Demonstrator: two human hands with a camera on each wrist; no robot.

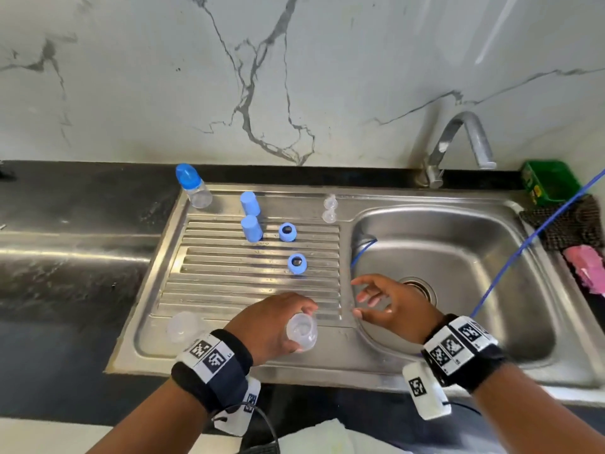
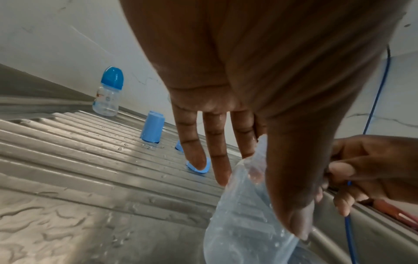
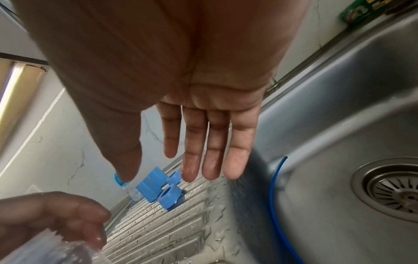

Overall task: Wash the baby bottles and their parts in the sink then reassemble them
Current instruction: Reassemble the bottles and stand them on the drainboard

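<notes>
So the left hand (image 1: 271,322) has its grip wrapped round the clear bottle body (image 1: 302,331) over the drainboard's front edge, beside the basin. Bottle's tipped, base towards the person, threaded neck pointing away. Right hand (image 1: 389,306), fingers spread and empty, hovers just beside it over the basin (image 1: 491,257), so it's nearer.

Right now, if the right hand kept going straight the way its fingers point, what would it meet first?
Probably the blue screw ring nearest it on the ribbed drainboard; the right hand is open and empty, fingers aimed across the basin edge. Depth is uncertain.
</notes>
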